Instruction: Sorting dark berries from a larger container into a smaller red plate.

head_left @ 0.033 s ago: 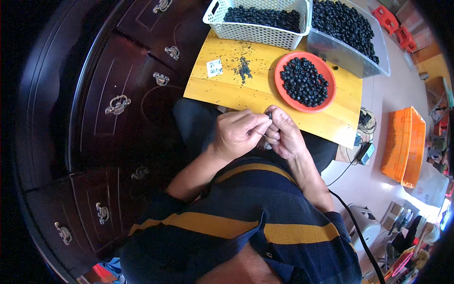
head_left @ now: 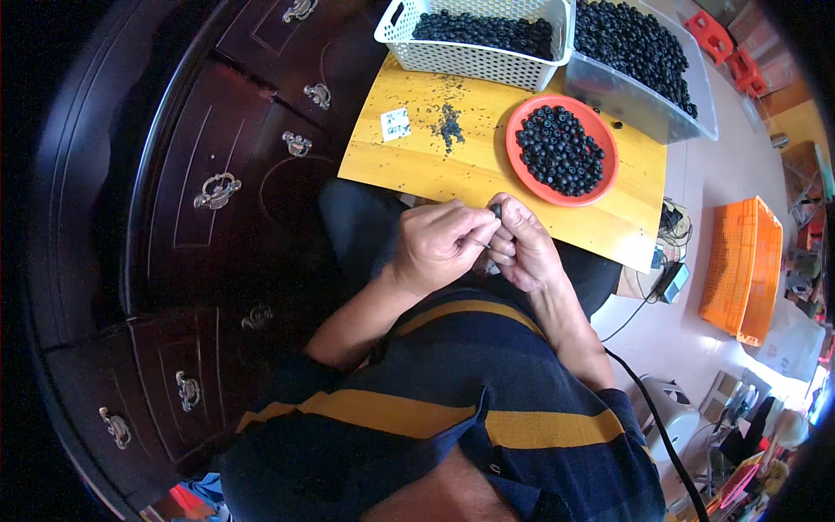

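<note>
Both hands meet in front of my body, just off the near edge of the yellow table. My right hand is closed, with a small black round part between thumb and fingers. Against it, my left hand is pinched shut. A thin dark sliver shows below its fingertips, too small to name. Beyond my right hand, an orange-red plate holds many small black hollow round parts like those in the containers behind.
A white perforated basket and a clear plastic bin, both with black parts, stand at the back. Black scraps and a white printed card lie left. Dark drawers flank the left; an orange crate stands right.
</note>
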Motion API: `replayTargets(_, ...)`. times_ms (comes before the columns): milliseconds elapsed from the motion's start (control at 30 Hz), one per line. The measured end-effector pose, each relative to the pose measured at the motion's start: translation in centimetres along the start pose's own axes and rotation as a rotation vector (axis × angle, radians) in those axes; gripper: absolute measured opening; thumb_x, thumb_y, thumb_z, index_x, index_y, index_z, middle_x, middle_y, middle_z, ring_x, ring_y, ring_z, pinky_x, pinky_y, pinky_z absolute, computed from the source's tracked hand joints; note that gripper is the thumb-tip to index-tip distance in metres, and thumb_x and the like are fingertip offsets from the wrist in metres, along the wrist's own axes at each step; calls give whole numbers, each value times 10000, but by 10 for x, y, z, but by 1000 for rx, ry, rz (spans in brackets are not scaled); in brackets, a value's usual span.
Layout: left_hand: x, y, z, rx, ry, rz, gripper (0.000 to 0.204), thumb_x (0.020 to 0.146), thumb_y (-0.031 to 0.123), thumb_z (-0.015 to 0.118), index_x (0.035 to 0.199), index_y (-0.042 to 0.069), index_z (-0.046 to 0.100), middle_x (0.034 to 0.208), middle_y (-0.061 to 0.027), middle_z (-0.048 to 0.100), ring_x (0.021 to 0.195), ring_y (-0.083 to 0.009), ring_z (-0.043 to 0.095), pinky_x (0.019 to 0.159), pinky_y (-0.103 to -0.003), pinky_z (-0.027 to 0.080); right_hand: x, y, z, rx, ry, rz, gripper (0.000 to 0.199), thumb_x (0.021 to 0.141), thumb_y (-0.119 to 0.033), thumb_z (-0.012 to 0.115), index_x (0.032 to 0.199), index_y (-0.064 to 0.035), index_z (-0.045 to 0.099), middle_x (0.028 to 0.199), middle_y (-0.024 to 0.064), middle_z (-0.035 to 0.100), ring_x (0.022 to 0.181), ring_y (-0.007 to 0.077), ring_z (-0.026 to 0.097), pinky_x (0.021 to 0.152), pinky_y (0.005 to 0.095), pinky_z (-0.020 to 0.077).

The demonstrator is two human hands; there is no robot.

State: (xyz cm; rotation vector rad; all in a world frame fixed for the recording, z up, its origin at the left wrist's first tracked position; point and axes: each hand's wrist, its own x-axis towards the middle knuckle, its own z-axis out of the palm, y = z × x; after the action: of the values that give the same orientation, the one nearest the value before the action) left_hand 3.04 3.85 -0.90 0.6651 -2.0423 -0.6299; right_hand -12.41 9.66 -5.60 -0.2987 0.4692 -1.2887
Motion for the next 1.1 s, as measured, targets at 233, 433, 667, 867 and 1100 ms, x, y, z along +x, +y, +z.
replayTargets(233, 7, -6, -21, -147, -197, -220, 238, 822, 139, 793, 923, 22, 612, 699, -46, 663, 559, -67, 589, 502, -261, 459, -4, -3, -2, 100, -63, 0, 317, 967, -380, 642, 1004, -71, 582, 685, -46, 417, 536, 31, 335, 447, 171, 253)
replayTargets(433, 21, 2, -30, -28, -356, -82, 357, 827, 341, 782, 923, 52, 597, 723, -81, 650, 614, -219, 642, 572, -343, 493, -7, 0, -3, 5, -144, -14, 302, 968, -378, 639, 1032, -87, 591, 709, -45, 464, 533, 22, 336, 446, 164, 250)
replayTargets(667, 27, 3, -27, 113, -458, 2, 380, 859, 418, 709, 866, 55, 595, 774, -126, 666, 735, -331, 669, 639, -432, 505, -7, 1, -10, -39, -122, 16, 363, 948, -388, 669, 1059, -60, 562, 734, -43, 475, 505, 12, 332, 426, 154, 232)
replayTargets(867, 26, -7, -20, 163, -459, 16, 358, 890, 377, 688, 783, 58, 566, 735, -148, 639, 698, -365, 648, 594, -454, 483, -2, 1, -12, -13, -115, 21, 234, 1000, -350, 600, 965, -123, 553, 700, -66, 446, 507, 18, 305, 426, 170, 220)
replayTargets(1100, 26, -26, -8, 125, -589, -51, 350, 910, 382, 646, 811, 49, 609, 743, -151, 662, 690, -366, 656, 610, -474, 499, 2, -2, -15, 22, 11, 54, 251, 1003, -366, 590, 933, -131, 534, 704, -64, 440, 509, 14, 309, 424, 166, 227)
